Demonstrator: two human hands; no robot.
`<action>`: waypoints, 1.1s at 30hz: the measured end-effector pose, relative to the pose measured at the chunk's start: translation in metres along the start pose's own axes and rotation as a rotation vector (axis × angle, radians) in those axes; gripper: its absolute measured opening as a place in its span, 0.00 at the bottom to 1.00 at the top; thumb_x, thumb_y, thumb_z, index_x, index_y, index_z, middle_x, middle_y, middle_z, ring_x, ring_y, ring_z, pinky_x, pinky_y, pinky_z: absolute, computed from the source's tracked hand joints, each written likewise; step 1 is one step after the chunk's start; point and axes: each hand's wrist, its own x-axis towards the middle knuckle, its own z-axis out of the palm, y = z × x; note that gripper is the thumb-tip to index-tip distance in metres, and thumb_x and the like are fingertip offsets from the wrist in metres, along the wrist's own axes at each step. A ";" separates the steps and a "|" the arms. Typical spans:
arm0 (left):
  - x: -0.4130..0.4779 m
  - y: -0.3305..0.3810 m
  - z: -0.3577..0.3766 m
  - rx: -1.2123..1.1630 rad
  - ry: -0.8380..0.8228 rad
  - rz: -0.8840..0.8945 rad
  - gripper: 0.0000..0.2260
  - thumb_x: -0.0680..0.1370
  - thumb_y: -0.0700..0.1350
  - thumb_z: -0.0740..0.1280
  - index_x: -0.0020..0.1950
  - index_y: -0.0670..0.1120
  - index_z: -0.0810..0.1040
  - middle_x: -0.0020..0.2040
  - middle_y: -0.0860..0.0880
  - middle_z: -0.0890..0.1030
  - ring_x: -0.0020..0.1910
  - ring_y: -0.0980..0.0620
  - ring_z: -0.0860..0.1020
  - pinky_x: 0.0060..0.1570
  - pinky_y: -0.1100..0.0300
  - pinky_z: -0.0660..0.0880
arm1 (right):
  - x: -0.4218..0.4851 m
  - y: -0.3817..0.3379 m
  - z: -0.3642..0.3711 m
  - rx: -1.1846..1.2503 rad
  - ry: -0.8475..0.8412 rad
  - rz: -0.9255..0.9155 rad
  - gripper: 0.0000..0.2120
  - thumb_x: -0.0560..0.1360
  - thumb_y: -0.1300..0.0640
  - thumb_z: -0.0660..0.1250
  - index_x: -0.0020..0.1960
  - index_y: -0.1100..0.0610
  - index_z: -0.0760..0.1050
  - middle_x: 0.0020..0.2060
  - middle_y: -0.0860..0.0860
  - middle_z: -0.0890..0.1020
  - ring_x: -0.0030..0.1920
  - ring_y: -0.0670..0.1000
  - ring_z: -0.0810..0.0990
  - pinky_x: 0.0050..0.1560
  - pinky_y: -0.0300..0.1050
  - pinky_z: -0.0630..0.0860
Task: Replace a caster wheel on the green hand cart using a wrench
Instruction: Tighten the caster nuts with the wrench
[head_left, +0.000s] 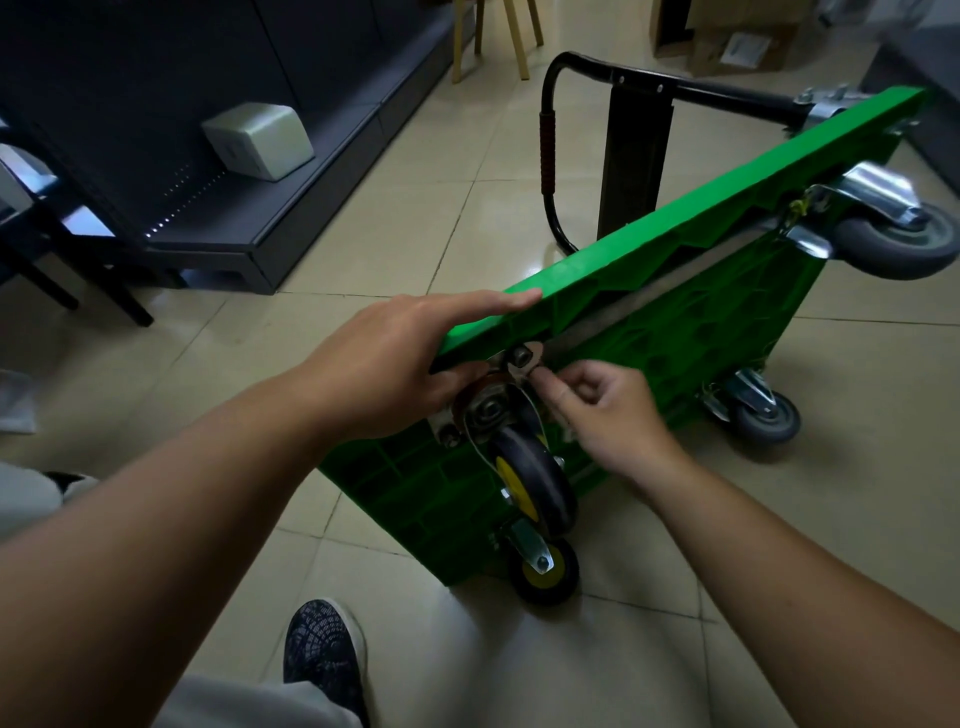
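The right grip (597, 415) is pinching the stiff, slippery-looking wrench (517, 369) near its head. The left grip (395, 358), fingers flat, is steadying the cart (675, 332) by its rigid edge.

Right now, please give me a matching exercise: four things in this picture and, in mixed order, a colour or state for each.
1 left hand
2 right hand
3 near caster wheel
4 top-right caster wheel

A grey tyre
B rests on the green cart edge
C yellow hub
D pinches the wrench at a bolt

Pairs: 1-B, 2-D, 3-C, 4-A
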 end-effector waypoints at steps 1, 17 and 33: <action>0.000 0.000 0.000 0.002 -0.004 -0.004 0.33 0.79 0.51 0.70 0.76 0.76 0.58 0.69 0.55 0.79 0.50 0.49 0.82 0.50 0.45 0.80 | -0.003 0.006 0.007 0.091 -0.012 0.047 0.18 0.68 0.40 0.73 0.41 0.56 0.80 0.34 0.49 0.86 0.34 0.43 0.82 0.36 0.39 0.75; 0.000 0.000 0.001 -0.023 0.002 0.019 0.32 0.80 0.50 0.71 0.77 0.74 0.61 0.74 0.58 0.75 0.57 0.48 0.82 0.56 0.45 0.79 | 0.009 -0.017 -0.091 -0.947 0.160 -0.547 0.22 0.69 0.35 0.68 0.42 0.55 0.79 0.36 0.50 0.79 0.45 0.56 0.74 0.48 0.50 0.68; 0.000 0.002 -0.001 -0.028 -0.004 0.013 0.33 0.80 0.50 0.72 0.76 0.75 0.61 0.73 0.58 0.76 0.52 0.48 0.83 0.52 0.46 0.80 | 0.019 -0.084 -0.060 -1.153 0.095 -0.872 0.20 0.71 0.36 0.69 0.45 0.54 0.80 0.41 0.54 0.82 0.47 0.59 0.76 0.53 0.54 0.70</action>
